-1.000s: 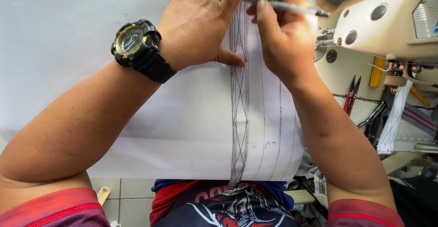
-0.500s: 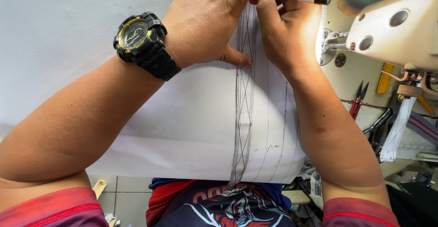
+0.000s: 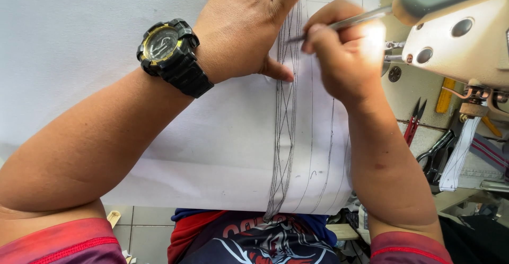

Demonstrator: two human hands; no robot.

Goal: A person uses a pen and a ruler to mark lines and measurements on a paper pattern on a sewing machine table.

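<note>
A large white paper sheet (image 3: 106, 36) covers the table, with long pencilled lines and a criss-cross band (image 3: 285, 115) running down its right part. My left hand (image 3: 249, 25), with a black and yellow wristwatch (image 3: 172, 54) on its wrist, lies flat on the paper just left of the band, fingers spread. My right hand (image 3: 344, 57) grips a thin silver pen (image 3: 339, 25) whose tip touches the paper at the band's upper end, next to my left fingers.
A cream sewing machine head (image 3: 461, 36) hangs over the right edge, close to my right hand. Below it lie red thread snips (image 3: 412, 123), black scissors (image 3: 436, 150) and a white strip of fabric (image 3: 460, 155). The paper's near edge overhangs my lap.
The view has shifted up and closer. My right hand has slid down the paper with the pen, along the criss-cross band. The left hand stays pressed flat.
</note>
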